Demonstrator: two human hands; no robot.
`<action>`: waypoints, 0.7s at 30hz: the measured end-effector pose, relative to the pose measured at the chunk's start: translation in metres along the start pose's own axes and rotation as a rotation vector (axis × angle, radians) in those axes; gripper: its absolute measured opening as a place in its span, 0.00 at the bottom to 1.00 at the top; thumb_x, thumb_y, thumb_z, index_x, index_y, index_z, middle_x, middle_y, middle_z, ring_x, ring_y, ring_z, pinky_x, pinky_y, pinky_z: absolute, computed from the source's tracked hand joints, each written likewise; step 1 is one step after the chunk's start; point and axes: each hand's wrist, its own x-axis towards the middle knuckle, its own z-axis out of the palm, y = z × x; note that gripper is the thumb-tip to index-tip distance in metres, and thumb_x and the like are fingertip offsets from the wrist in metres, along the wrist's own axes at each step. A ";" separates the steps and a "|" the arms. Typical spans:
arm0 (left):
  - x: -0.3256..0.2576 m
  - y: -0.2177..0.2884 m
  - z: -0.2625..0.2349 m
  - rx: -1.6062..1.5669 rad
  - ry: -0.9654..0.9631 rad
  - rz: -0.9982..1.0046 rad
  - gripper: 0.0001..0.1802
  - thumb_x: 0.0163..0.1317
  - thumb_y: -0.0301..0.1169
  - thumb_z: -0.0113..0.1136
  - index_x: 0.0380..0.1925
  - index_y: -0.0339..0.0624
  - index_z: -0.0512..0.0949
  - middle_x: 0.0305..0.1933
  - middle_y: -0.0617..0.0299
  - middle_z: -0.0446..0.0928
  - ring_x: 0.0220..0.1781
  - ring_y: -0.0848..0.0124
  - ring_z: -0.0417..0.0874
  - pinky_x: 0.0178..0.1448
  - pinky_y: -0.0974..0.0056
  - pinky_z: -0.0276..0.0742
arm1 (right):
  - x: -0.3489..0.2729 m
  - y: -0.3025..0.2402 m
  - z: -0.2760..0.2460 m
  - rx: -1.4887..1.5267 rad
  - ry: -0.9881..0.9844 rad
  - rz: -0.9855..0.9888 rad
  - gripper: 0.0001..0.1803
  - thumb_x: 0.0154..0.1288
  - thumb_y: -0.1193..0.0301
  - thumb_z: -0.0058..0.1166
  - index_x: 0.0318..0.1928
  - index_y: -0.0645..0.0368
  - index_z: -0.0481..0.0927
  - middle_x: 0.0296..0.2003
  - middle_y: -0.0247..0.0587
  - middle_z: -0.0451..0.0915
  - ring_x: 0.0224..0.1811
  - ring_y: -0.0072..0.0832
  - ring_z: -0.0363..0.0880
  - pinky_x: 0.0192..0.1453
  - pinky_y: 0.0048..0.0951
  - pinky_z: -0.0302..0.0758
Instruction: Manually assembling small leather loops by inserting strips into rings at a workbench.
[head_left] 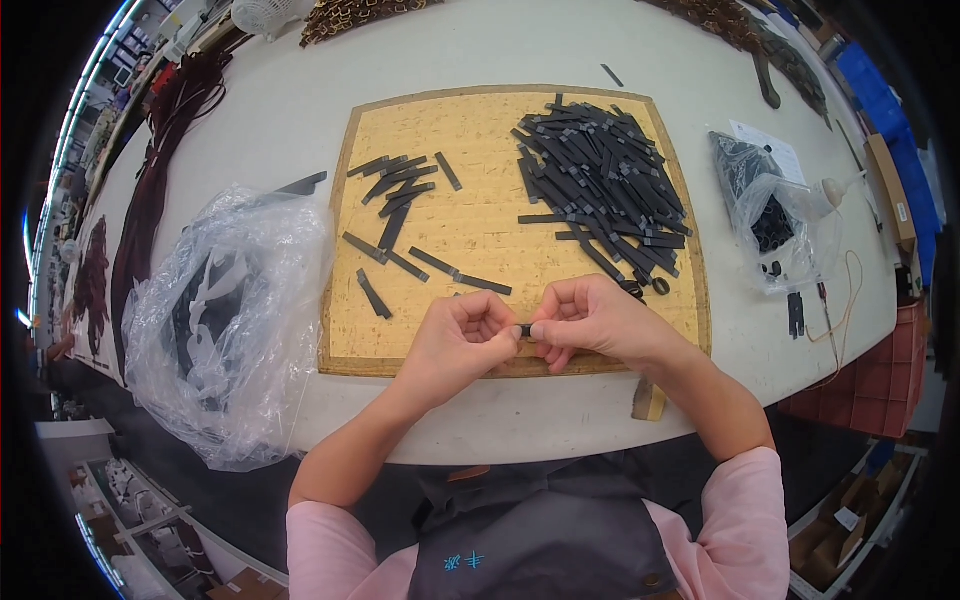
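Note:
Close to the board's front edge, my left hand (455,345) and my right hand (600,325) meet with fingertips pinched around a small black strip (526,330). Most of that strip is hidden by my fingers. Both hands are over a tan board (480,150) with a darker border. A large heap of short black strips (600,180) with greyish ends covers its right part. Loose black strips (405,190) lie scattered on the left part. Beside my right wrist, at the heap's lower edge, are small black rings (661,286).
A crumpled clear plastic bag (290,350) with dark contents lies left of the board. Dark red cords (150,220) run along the table's left side. On the right sit a clear bag of black pieces (770,215) and a thin-wired tool (826,305). A red crate (870,370) stands beyond the table edge.

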 end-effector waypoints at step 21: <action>-0.003 -0.001 0.000 0.004 -0.006 0.046 0.05 0.67 0.25 0.64 0.33 0.36 0.78 0.29 0.67 0.79 0.29 0.84 0.79 0.34 0.76 0.75 | 0.002 0.002 -0.003 0.066 -0.035 0.008 0.10 0.68 0.69 0.65 0.38 0.64 0.80 0.31 0.40 0.84 0.29 0.22 0.85 0.36 0.22 0.85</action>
